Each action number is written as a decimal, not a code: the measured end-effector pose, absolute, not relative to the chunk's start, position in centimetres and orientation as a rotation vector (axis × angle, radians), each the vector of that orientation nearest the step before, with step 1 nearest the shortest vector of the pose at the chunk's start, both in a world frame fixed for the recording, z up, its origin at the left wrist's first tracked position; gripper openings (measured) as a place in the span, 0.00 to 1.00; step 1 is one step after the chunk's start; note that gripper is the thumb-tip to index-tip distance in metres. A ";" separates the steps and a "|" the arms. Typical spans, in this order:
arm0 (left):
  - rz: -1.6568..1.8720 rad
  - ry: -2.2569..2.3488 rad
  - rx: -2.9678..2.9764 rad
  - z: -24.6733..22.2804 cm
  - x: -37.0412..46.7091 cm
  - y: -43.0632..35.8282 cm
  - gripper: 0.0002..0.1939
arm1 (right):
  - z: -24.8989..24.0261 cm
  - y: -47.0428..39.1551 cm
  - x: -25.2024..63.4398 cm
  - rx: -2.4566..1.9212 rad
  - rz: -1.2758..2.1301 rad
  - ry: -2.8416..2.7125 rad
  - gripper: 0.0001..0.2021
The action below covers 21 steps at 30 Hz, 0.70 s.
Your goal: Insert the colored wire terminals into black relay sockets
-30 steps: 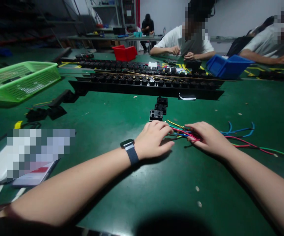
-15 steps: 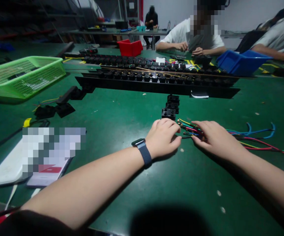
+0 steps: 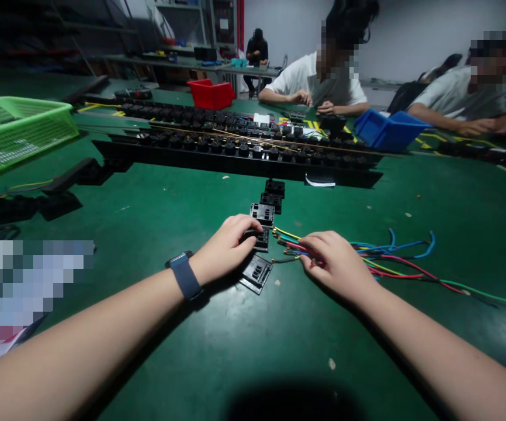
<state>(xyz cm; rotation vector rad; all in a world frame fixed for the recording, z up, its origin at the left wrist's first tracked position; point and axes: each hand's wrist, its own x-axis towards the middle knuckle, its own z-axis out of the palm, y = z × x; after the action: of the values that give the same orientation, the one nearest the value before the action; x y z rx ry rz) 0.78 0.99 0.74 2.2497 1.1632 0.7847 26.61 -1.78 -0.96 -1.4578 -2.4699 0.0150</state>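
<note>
Several black plastic parts stand in a row on the green table, with the nearest square part (image 3: 256, 273) lying turned at an angle. My left hand (image 3: 230, 245), with a dark watch on its wrist, has its fingers curled over a black part (image 3: 262, 240) in that row and grips it. Just right of the row lies a loose bundle of coloured wires (image 3: 393, 257), its metal-tipped ends pointing at the parts. Over the bundle, my right hand (image 3: 334, 260) has thumb and fingers closed round the wires near those ends.
A long black rail (image 3: 235, 166) with rows of parts crosses the table ahead. Beyond are a red bin (image 3: 211, 95) and a blue bin (image 3: 388, 128). A green basket (image 3: 20, 137) stands left. Two people in white sit across the table; another person is further back.
The view has shifted right, so the table's contents sit further left. My left hand has drawn back from the wires, uncovering more black parts. My right hand stays at the wires.
</note>
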 end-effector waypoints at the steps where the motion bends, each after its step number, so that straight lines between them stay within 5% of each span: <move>1: 0.756 1.155 2.257 0.8 0.5 0.8 0.10 | -1.0 -1.8 26.5 -1.458 0.018 -2.463 0.13; 6: 0.720 1.214 2.309 1.0 -0.8 -1.7 0.15 | -1.0 -2.0 26.3 -1.450 0.003 -2.421 0.14; 21: 0.575 0.996 2.470 1.2 -2.0 -1.3 0.09 | -0.5 -2.8 26.0 -1.182 -0.019 -2.515 0.10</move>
<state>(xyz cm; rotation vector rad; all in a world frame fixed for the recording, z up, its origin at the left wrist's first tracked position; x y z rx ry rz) -1.97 -1.29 1.17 2.4702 0.9957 0.5753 26.01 -2.75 -0.47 -1.1816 -2.5150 -0.0191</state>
